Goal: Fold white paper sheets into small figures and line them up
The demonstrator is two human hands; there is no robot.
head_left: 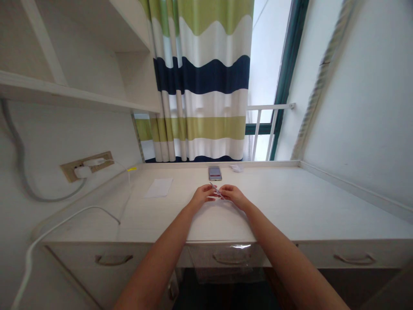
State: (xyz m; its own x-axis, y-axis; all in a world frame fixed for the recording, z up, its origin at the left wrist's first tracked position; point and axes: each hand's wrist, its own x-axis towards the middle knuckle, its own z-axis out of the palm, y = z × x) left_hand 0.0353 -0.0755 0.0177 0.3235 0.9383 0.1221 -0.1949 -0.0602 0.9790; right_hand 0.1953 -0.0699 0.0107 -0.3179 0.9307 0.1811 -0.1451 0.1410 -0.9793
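Observation:
My left hand and my right hand meet above the middle of a white wooden desk. Between their fingertips is a thin red-and-silver strip, too small to identify, and both hands seem to pinch it. Just beyond my fingers, a smartphone lies flat near the desk's back edge. A sheet of white paper lies further left, apart from my left hand.
A crumpled white scrap lies right of the phone. On the left wall, a socket panel holds a white plug, and a white cable runs along the desk's left side. Drawers with handles sit below the front edge; a striped curtain hangs behind.

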